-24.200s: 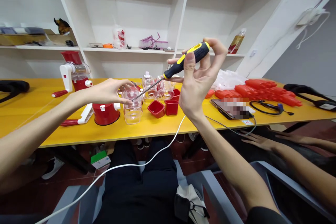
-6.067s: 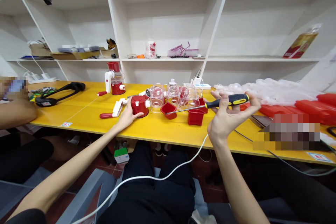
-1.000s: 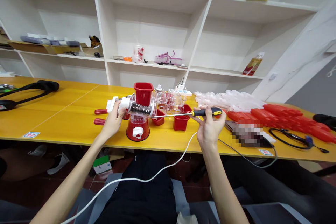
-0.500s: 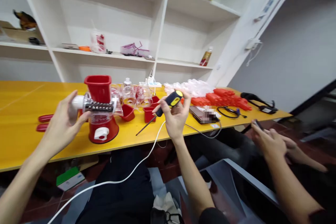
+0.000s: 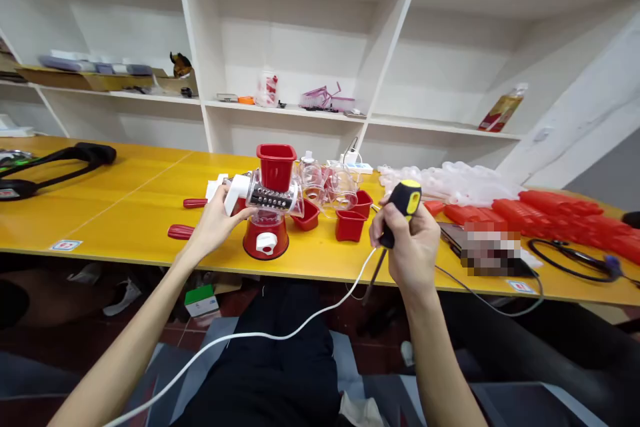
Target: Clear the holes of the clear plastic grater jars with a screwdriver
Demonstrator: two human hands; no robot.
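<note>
On the white shelves point(image 5: 393, 47) we see a bottle point(image 5: 503, 110), a purple frame point(image 5: 315, 99) and, beside an orange piece point(image 5: 247, 100), a clear cup point(image 5: 267, 90). Along our bench point(image 5: 130, 213), a black strapped device point(image 5: 95, 155) lies far left; at right, red plastic pieces point(image 5: 555, 215) lie before whitish pieces point(image 5: 450, 183). Below, we spot a green-and-white box point(image 5: 201, 303) on the floor point(image 5: 375, 350).

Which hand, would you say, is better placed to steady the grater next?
Probably the left hand: it holds the white crank of the grater, while the right hand holds the screwdriver.
</note>
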